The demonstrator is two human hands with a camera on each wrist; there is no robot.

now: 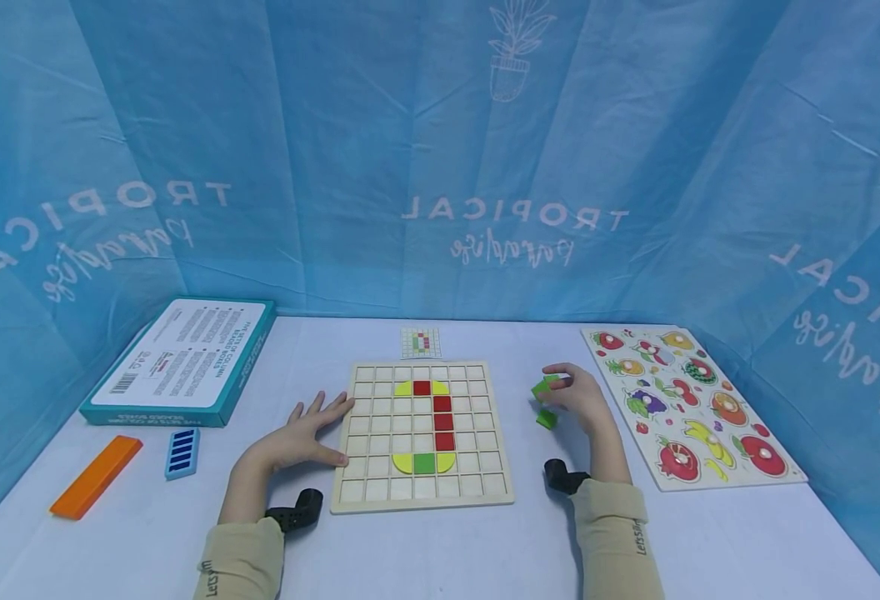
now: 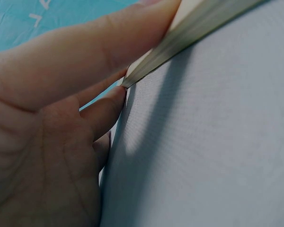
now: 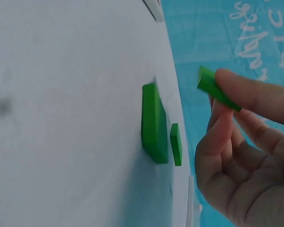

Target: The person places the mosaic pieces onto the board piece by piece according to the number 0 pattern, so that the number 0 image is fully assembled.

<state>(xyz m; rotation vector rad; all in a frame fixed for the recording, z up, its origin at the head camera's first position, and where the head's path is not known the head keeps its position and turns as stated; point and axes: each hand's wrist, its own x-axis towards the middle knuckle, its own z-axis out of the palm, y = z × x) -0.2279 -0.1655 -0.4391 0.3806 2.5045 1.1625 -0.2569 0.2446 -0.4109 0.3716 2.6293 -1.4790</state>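
A wooden grid board point(image 1: 477, 454) lies flat in the middle of the table. On it sit red square tiles point(image 1: 443, 422), a green square tile point(image 1: 424, 463) and yellow rounded pieces point(image 1: 402, 463). My left hand point(image 1: 297, 437), fingers spread, touches the board's left edge; the left wrist view shows the thumb along that edge. Right of the board, my right hand point(image 1: 578, 398) pinches a green tile point(image 3: 207, 85) between thumb and fingers, raised off the table. Below it in the right wrist view, a green tile point(image 3: 151, 120) and another green tile point(image 3: 176, 144) rest on the white cloth.
A small pattern card point(image 1: 420, 342) lies behind the board. To the left are a teal-edged box point(image 1: 185, 354), an orange bar-shaped case point(image 1: 97, 477) and a blue slotted piece point(image 1: 182, 453). A fruit puzzle board point(image 1: 680, 400) lies at the right. Blue curtains point(image 1: 410, 150) hang behind.
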